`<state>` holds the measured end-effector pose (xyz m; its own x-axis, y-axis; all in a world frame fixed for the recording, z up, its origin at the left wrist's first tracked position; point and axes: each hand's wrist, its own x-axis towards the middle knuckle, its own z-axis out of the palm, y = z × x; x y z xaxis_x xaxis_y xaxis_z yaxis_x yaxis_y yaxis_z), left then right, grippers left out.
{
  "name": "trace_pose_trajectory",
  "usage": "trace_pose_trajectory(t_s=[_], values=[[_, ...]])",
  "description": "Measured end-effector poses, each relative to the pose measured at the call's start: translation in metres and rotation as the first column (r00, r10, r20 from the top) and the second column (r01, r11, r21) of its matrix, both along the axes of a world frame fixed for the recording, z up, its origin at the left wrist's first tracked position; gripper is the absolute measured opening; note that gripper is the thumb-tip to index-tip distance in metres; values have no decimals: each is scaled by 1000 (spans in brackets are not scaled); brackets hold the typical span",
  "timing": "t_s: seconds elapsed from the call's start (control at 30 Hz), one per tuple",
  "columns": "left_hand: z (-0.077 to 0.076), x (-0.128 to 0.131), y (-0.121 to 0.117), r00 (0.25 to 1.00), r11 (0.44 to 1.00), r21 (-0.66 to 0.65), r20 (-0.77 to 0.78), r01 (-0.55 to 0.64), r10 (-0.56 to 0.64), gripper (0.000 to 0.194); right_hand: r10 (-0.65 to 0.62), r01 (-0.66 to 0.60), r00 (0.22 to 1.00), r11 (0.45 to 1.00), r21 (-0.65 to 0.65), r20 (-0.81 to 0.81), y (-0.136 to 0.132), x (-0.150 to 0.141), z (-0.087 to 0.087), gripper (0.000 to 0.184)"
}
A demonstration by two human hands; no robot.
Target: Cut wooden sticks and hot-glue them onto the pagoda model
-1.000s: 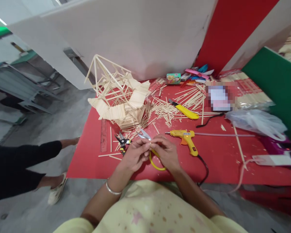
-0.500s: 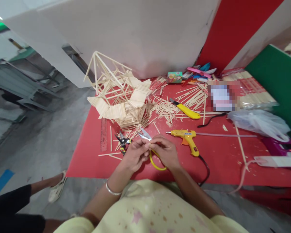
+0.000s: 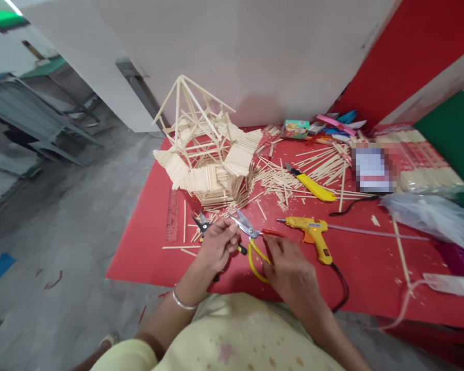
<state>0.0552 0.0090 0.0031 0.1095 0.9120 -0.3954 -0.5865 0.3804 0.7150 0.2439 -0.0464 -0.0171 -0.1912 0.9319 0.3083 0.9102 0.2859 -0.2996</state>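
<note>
My right hand (image 3: 292,265) is at the handles of a pair of scissors (image 3: 253,237), its fingers on the red loop and its thumb by the yellow one. The blades point up and left, slightly apart. Close by the blade tips, my left hand (image 3: 218,245) is closed in a pinch; what it holds is too small or hidden to make out. Partly under the left hand lie black-and-yellow cutting pliers (image 3: 203,225). Beyond the hands stands a model of glued wooden sticks (image 3: 204,178), with a peaked open frame on top and slatted panels around it.
A yellow glue gun (image 3: 311,232) lies right of the scissors. Behind it are a yellow utility knife (image 3: 315,186) and scattered sticks (image 3: 278,178). A ruler (image 3: 172,216) lies at left on the red table (image 3: 139,247). A plastic bag (image 3: 429,214) and packed sticks (image 3: 429,154) are at right.
My hands, together before, are now apart: the right has moved to the scissor handles, while the left stays pinched. The view has shifted left, and the person's leg at lower left is mostly out of view.
</note>
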Motion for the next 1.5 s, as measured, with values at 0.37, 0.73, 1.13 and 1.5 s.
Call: trace_pose_trajectory(t_s=[0.37, 0.73, 1.13, 1.5], values=[[-6, -14, 8, 995, 994, 44, 18, -100, 99, 28, -83, 95, 950, 995, -23, 302, 7, -3, -11, 59], [-13, -15, 9, 989, 988, 81, 69, -133, 127, 30, 137, -159, 950, 986, -57, -279, 19, -25, 18, 46], [-11, -16, 6, 972, 972, 122, -96, -203, 215, 31, 74, -83, 989, 995, -63, -128, 17, -38, 19, 53], [-13, -16, 5, 944, 962, 225, -250, -157, 213, 18, 30, -38, 995, 996, -77, -95, 17, -39, 18, 53]])
